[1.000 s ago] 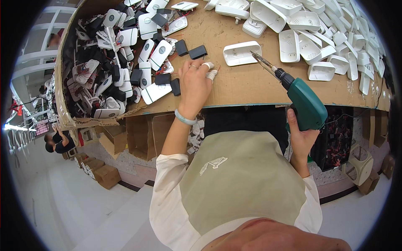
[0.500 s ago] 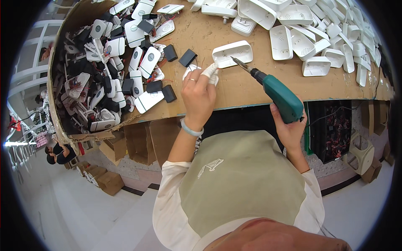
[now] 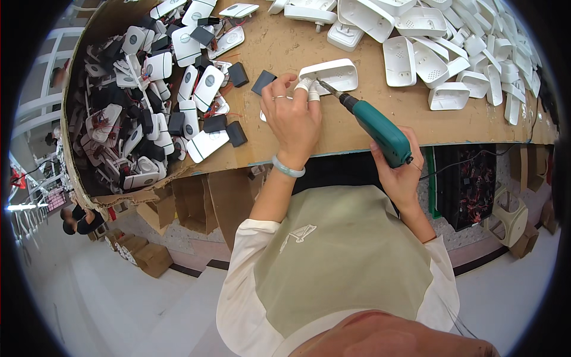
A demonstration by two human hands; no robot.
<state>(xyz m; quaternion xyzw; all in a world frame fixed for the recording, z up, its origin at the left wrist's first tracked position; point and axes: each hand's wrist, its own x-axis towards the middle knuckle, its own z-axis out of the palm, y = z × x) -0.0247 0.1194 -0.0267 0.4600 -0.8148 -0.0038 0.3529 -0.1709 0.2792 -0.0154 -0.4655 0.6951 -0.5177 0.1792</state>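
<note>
Through the head view, my only one, I look down at two bare hands over a brown bench [image 3: 380,116]. One white shell [image 3: 339,70] lies open side up near the bench's middle. The right hand [image 3: 401,169] is closed round the handle of one green tool [image 3: 380,128], its tip at the shell's left end. The left hand [image 3: 294,125] has its fingers curled close together there, two with white wraps; I cannot tell whether they pinch anything. I judge the step in hand to be working the tip inside that end; the next move calls for a steady tip, clear of the fingers. Two black blocks [image 3: 238,74] lie beyond the left hand, with more among the panels [image 3: 208,88] at left. Those panels, and the heaped shells [image 3: 449,96] at right, overlap too much to count.
</note>
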